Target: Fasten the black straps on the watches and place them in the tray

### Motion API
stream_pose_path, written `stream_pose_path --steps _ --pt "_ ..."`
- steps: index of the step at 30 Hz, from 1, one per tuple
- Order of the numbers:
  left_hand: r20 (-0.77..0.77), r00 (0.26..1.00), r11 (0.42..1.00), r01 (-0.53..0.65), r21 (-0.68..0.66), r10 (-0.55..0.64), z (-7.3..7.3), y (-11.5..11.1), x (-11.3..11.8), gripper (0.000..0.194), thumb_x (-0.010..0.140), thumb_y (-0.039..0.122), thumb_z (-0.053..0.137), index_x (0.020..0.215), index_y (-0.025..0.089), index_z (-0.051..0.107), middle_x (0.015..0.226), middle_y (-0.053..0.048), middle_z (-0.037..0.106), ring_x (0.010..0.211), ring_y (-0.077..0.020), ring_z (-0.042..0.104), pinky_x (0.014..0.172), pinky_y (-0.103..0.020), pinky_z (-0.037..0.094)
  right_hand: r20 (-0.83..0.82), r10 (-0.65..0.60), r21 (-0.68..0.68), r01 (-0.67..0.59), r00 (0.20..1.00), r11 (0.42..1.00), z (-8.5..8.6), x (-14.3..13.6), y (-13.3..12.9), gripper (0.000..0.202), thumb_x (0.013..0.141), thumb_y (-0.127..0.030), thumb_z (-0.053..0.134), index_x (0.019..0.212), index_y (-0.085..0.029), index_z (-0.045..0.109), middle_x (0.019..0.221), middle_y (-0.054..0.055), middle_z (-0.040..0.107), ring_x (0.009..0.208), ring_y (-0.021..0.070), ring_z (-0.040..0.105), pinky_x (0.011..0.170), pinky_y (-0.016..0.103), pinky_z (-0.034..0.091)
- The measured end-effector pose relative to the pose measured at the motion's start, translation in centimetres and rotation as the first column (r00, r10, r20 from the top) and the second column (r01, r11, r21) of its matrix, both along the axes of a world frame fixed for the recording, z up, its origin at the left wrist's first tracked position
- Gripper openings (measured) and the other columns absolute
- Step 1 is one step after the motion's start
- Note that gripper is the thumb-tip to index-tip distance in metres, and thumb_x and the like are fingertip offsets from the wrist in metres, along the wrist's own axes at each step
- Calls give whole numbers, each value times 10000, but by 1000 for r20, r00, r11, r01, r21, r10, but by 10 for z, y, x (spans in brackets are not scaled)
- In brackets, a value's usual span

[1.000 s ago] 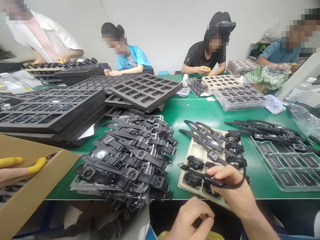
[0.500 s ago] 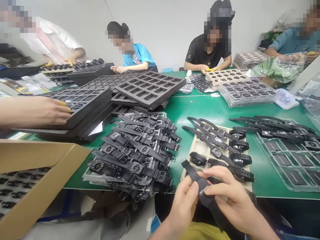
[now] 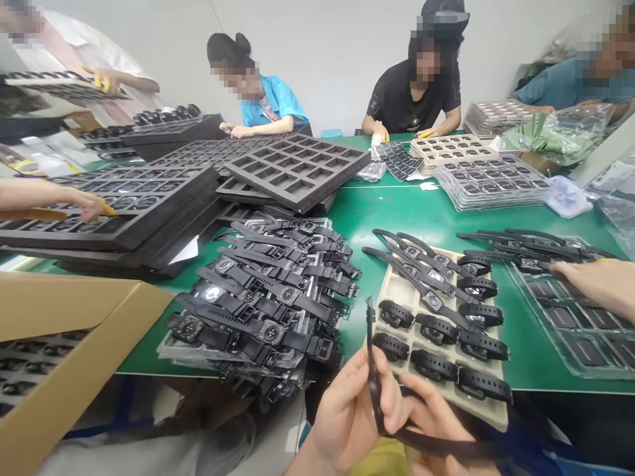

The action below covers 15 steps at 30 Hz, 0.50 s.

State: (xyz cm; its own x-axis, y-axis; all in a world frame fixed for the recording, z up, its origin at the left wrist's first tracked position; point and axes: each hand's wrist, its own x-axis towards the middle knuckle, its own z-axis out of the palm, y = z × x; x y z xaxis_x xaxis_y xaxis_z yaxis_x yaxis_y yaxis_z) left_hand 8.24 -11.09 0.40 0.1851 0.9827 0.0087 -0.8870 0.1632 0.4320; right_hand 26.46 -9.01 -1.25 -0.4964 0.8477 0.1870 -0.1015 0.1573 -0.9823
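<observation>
A black smartwatch point(image 3: 376, 396) with its strap unfastened is held in front of me, turned edge-on. My left hand point(image 3: 350, 403) pinches it by the case. My right hand point(image 3: 436, 423) has its fingers around the lower strap, which stretches off to the right. Just beyond my hands lies a cream tray point(image 3: 397, 289) holding several watches, some with straps closed into loops, others laid out flat. To the left, many black watches point(image 3: 270, 297) with open straps are heaped on clear plastic trays.
Dark foam trays point(image 3: 297, 168) are stacked at the back left. An open cardboard box point(image 3: 114, 330) of watches stands at front left. Clear trays point(image 3: 560, 330) with watches lie right, where another person's hand point(image 3: 600, 284) reaches in. Co-workers sit across the green table point(image 3: 377, 211).
The watch has turned from face-up to edge-on in my hands. A co-worker's hand has come in at the right. At the far left, a person has lifted a tray of watches.
</observation>
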Motion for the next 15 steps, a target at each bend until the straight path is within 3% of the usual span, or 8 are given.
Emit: stream_pose_path --steps 2,4,6,8,10,15 --pt "-99 994 999 -42 30 45 -4 -4 -3 332 1023 478 617 873 182 614 592 38 511 537 -108 491 610 -242 404 -40 7 -52 -9 999 999 -4 -7 -3 317 889 -588 784 931 -280 723 909 79 740 864 272 722 702 372 602" --pt "-250 965 996 -70 55 82 -7 -7 -9 404 1007 520 639 807 168 631 582 19 530 608 -131 543 660 -255 428 -106 -56 -191 35 993 981 -3 -13 -11 293 894 -545 794 895 -282 667 803 50 701 766 248 693 670 348 567" --pt "-436 898 998 -40 56 60 -10 -11 -16 403 987 522 678 829 151 681 619 -1 580 631 -134 558 677 -262 443 -140 -208 -384 140 968 912 3 -19 -19 299 902 -511 801 956 -287 610 720 -6 644 650 192 618 633 303 512" --pt "-602 798 999 2 47 26 -11 -13 -20 375 974 515 702 928 144 726 728 -26 636 639 -128 565 685 -270 460 -113 -353 -494 256 929 831 11 -23 -22 361 897 -540 797 1055 -303 575 661 -56 580 578 152 522 606 267 457" --pt "-726 685 995 8 99 66 -11 -15 -21 377 976 523 693 966 149 740 835 -55 652 715 -156 600 720 -295 488 -48 -379 -475 313 924 823 19 -24 -17 393 900 -587 776 1107 -309 591 637 -77 524 552 135 454 592 251 413" --pt "-863 416 943 39 332 286 -8 -14 -24 284 1035 417 594 958 175 723 932 -100 667 942 -243 625 854 -366 523 251 -237 -146 279 939 949 32 -17 3 359 987 -563 658 820 -245 660 671 -31 526 619 158 466 603 284 367"
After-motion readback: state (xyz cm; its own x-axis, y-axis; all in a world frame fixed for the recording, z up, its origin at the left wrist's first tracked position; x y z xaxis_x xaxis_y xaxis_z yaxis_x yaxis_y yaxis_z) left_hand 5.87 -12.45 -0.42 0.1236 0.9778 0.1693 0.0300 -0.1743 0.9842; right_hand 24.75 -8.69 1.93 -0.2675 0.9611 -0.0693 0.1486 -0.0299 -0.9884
